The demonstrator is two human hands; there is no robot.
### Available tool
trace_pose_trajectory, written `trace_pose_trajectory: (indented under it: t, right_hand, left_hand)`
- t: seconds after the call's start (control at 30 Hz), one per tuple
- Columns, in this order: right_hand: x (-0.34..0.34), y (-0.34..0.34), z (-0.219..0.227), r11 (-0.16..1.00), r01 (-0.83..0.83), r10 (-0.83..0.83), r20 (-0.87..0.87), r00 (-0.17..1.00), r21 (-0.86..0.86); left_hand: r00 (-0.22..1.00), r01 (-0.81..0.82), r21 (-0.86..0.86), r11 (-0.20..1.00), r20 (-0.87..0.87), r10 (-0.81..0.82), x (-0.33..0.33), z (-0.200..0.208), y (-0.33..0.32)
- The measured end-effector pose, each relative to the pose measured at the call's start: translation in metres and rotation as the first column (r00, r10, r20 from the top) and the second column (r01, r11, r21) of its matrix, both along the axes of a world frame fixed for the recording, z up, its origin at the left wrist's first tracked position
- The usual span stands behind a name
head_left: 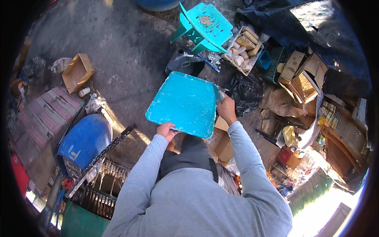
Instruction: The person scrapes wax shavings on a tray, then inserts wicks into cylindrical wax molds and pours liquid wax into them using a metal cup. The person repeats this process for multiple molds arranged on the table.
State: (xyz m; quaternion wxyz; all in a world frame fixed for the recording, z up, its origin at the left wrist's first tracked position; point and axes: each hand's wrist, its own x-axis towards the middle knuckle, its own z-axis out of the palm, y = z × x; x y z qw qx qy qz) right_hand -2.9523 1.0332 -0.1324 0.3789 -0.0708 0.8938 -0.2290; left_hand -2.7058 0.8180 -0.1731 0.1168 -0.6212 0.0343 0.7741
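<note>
A turquoise, roughly square plastic tray (182,104) with rounded corners and whitish smears is held out in front of me, above my lap. My left hand (167,131) grips its near left edge, thumb on top. At the right edge, my right hand (226,108) is closed around a flat, dark-bladed tool that looks like a scraper (217,92). Its blade rests on or just over the tray's right rim; most of the handle is hidden in my fist. Beyond the tray lies a cut black plastic container (184,63).
A turquoise plastic chair (207,25) stands ahead, beside a crate (245,51) of pale blocks. Black plastic bags (244,90) and cardboard boxes (302,77) crowd the right. On the left are a blue drum (87,136), an open cardboard box (78,73) and a dark chain-like bar (108,148).
</note>
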Motion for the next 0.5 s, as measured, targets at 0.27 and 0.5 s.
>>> trace_pose_trajectory:
  t: [0.27, 0.5]
  right_hand:
    - [0.076, -0.083, -0.01, 0.791, -0.61, 0.611, 0.115, 0.783, -0.048]
    - [0.054, -0.095, -0.084, 0.849, -0.528, 0.527, 0.059, 0.848, -0.009]
  left_hand:
    - [0.994, 0.102, -0.124, 0.987, -0.021, -0.106, 0.016, 0.077, -0.004]
    - [0.982, 0.181, -0.206, 0.962, -0.015, -0.188, 0.001, 0.126, -0.023]
